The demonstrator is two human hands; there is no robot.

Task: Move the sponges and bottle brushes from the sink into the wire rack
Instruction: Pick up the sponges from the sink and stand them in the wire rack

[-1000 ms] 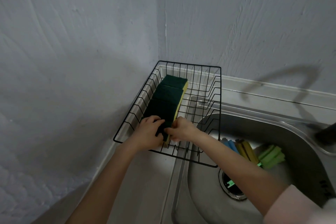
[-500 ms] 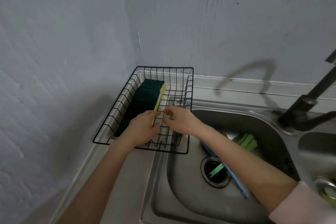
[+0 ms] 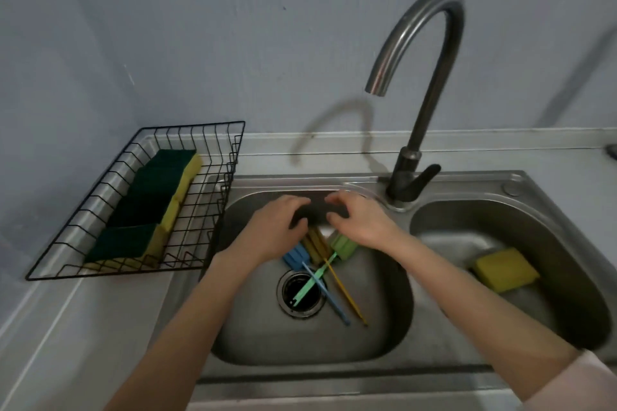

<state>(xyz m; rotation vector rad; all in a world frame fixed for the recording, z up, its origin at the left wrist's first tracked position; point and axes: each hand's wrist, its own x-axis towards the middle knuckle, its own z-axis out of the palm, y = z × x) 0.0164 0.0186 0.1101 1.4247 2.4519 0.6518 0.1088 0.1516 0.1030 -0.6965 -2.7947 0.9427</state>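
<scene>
Four sponges [image 3: 147, 207] already line the rack [image 3: 187, 264], while over the left basin [image 3: 253, 337] the left hand [image 3: 277, 230] and right hand [image 3: 360, 223] curl loosely, fingers parted and gripping nothing, above three brushes [image 3: 320, 253], and one sponge [image 3: 505, 269] waits in the right basin.

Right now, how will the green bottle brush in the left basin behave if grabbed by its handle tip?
The green bottle brush has a thin plastic-looking handle, so it probably flexes and droops head-down. It crosses the blue brush and yellow brush, so it may drag them along. Likely light.
</scene>
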